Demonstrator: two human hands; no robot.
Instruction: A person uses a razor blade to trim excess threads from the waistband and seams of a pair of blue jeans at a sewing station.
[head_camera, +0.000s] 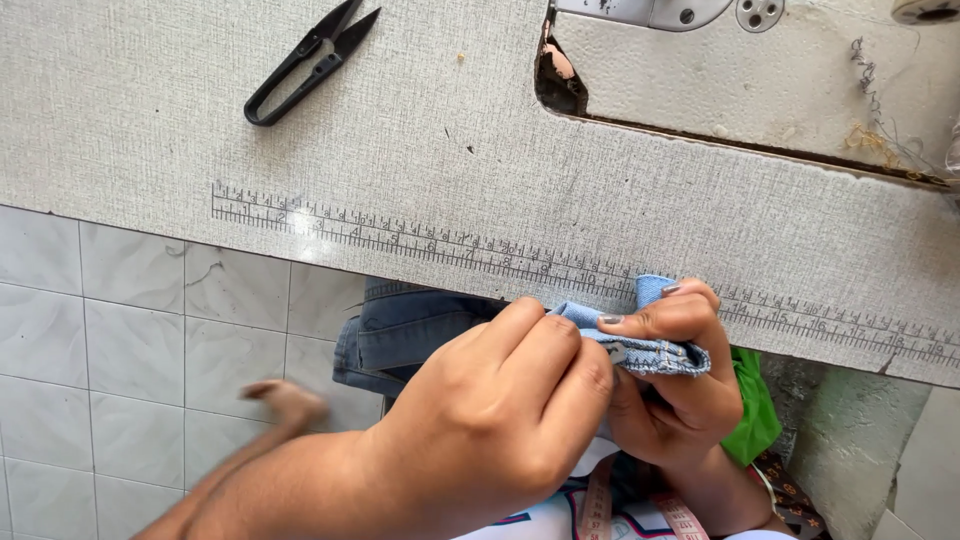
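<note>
Where the printed ruler strip (480, 250) edges the table (150, 150) — both hands' grip, left (500, 410) and right (670, 385), tight on folded denim (650, 352); black snips (305, 65) well apart

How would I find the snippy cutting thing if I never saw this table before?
Start at the grey sewing table and follow its printed ruler strip to the left end. Just above lie the thread snips, alone on the tabletop. They are small and all black, with a looped handle and pointed blades.
</note>
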